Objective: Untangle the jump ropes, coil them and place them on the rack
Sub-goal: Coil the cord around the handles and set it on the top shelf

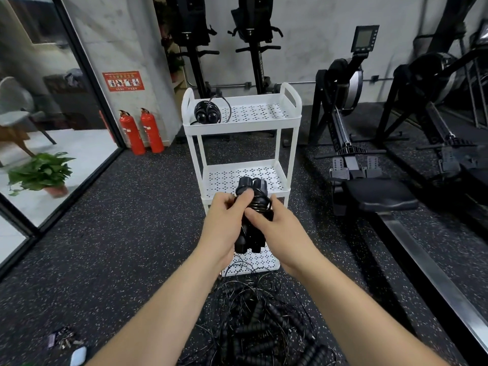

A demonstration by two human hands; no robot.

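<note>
Clasping coiled jump rope (249, 185) — left hand (224, 220), right hand (280, 229), grip tight — near rack (237, 122) edge

Right of top shelf (264, 112) free; coiled rope (207, 112) occupies left.

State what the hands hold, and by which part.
A coiled jump rope. The left hand wraps its paired handles; the right hand pinches the cord wound round them.

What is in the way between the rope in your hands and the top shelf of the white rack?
Nothing visible. The left hand and right hand hold the bundled rope before the white rack. Another coiled rope lies at its top shelf's left end; the tray beside it is bare.
</note>
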